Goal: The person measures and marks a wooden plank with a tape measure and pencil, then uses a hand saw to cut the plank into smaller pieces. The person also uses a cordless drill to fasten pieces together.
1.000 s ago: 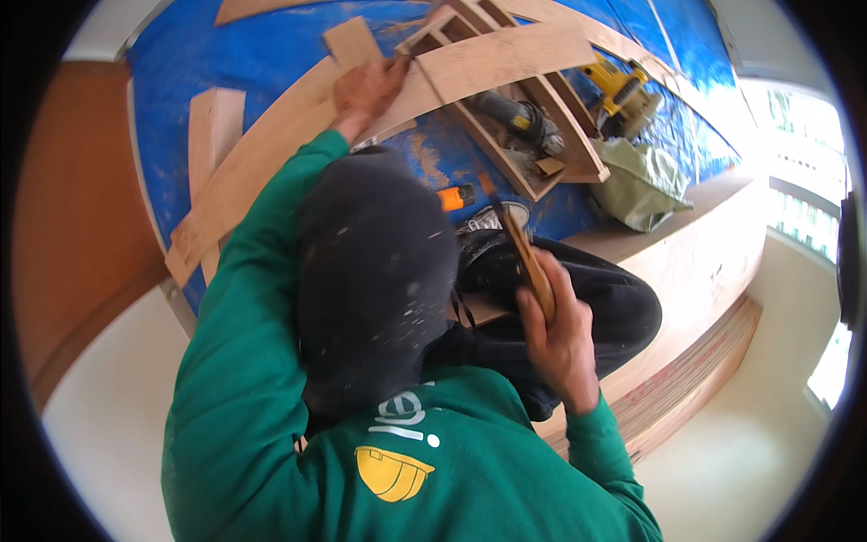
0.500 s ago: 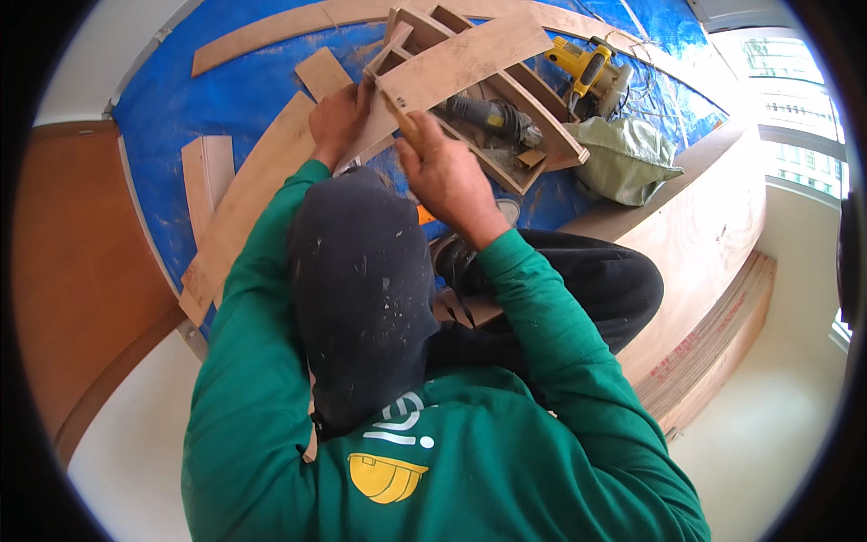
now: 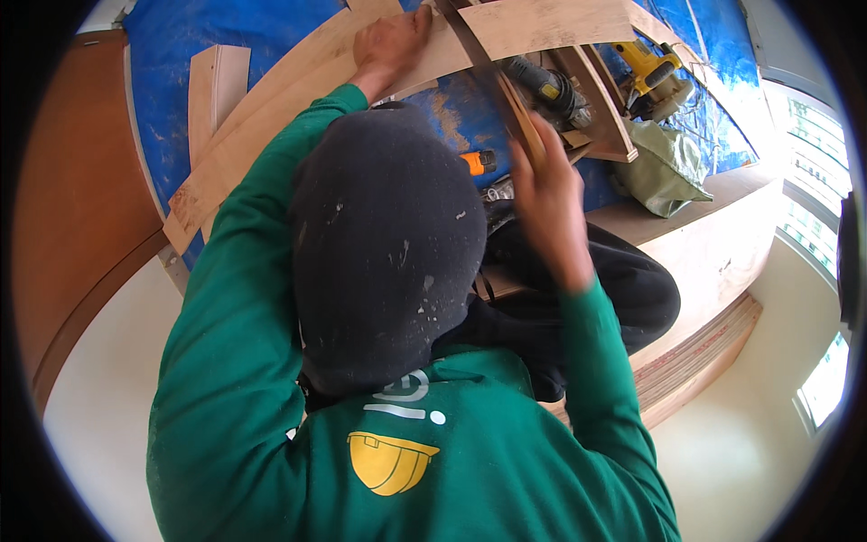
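Observation:
My right hand (image 3: pixel 549 194), slightly smeared by motion, is closed round the wooden handle of a handsaw (image 3: pixel 483 63). The saw's dark, blurred blade slants away to the upper left and crosses a long curved plywood strip (image 3: pixel 316 68). My left hand (image 3: pixel 393 47) bears down on that strip, just left of the blade, with its fingers curled at the far edge. To the right of the blade lies a flat plywood piece (image 3: pixel 551 25). The blade's far end runs to the top edge of the picture.
On the blue sheet (image 3: pixel 280 27) are a wooden box frame (image 3: pixel 610 113), a grey power tool (image 3: pixel 546 86), a yellow circular saw (image 3: pixel 655 72) and an orange-ended tool (image 3: pixel 479 163). A green sack (image 3: pixel 664 167) sits by a large curved panel (image 3: pixel 713 239). Stacked sheets (image 3: pixel 700 352) stand at right.
My right hand has drawn back toward me and to the right with the saw, baring its blade. The view has shifted, and the box frame now lies higher in the picture.

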Motion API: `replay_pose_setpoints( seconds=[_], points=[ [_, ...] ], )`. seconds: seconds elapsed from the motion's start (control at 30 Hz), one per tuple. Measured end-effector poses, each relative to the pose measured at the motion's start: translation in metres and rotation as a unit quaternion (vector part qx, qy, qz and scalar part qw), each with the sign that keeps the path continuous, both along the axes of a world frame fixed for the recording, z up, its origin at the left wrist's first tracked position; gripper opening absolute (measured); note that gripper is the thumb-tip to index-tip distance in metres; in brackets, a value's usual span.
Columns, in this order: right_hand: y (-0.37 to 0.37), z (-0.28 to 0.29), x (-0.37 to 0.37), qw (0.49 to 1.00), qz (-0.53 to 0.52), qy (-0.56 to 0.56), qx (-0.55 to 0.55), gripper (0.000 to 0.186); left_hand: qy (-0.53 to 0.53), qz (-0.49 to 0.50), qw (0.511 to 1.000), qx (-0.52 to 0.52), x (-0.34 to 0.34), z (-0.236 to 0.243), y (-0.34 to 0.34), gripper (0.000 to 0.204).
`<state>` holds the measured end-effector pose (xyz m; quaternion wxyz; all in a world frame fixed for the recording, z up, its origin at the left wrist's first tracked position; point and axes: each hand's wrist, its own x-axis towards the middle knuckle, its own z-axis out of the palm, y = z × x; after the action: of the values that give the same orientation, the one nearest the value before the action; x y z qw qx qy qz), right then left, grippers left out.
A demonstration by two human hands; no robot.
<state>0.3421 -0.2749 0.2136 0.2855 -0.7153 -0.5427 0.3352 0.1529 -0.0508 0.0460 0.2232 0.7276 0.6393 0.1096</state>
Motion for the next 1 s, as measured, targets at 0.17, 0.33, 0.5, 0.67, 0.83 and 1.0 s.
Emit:
replay_pose_setpoints(
  seconds=[0.17,0.33,0.5,0.67,0.83,1.0],
  points=[
    [0.052,-0.045,-0.013,0.995,0.036,-0.017,0.086,0.039,-0.002,-0.002,1.0,-0.014,-0.001,0.001,0.002,0.074],
    [-0.06,0.059,0.008,0.997,-0.005,-0.006,-0.082,0.049,0.006,0.001,1.0,0.005,-0.003,-0.012,0.004,0.075],
    [-0.094,0.098,0.015,0.996,0.006,-0.011,-0.084,0.047,0.014,0.006,1.0,0.014,-0.004,-0.022,0.007,0.075],
    [0.029,-0.03,-0.009,0.999,0.022,-0.006,0.044,0.041,0.008,0.022,1.0,0.002,0.0,-0.012,0.004,0.074],
    [0.024,-0.028,-0.006,1.0,0.015,-0.01,0.018,0.04,0.006,0.016,1.0,0.003,0.001,-0.001,0.0,0.073],
    [-0.092,0.091,0.013,0.995,0.008,-0.045,-0.089,0.047,-0.003,-0.001,1.0,0.008,-0.003,-0.012,0.004,0.076]
  ],
)
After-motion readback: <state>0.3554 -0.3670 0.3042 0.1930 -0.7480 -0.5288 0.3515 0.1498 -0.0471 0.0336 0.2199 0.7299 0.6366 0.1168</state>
